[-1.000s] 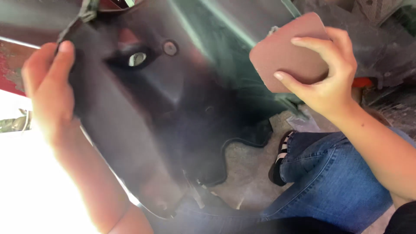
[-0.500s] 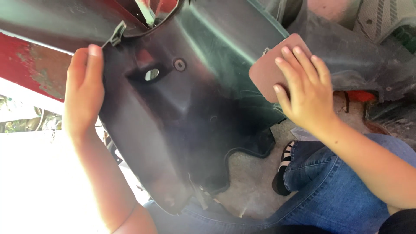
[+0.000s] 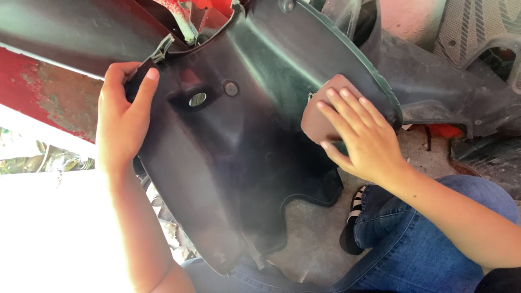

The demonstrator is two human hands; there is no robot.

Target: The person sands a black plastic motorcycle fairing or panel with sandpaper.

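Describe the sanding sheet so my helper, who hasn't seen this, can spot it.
Start at the large dark moulded plastic panel across the middle. On its right edge, the right hand presses a small reddish-brown flat sheet. It is the only thin matte sheet among bulky parts.

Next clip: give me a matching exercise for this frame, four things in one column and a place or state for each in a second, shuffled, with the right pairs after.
Things:
1. left hand
2. right hand
3. brown sanding sheet
4. black plastic panel

Places or states:
A. pressed flat against the panel under spread fingers
B. held up over the lap, with a round hole near its top
C. grips the panel's upper left edge
D. lies flat on the sheet at the panel's right side

Pairs: 1-C, 2-D, 3-A, 4-B
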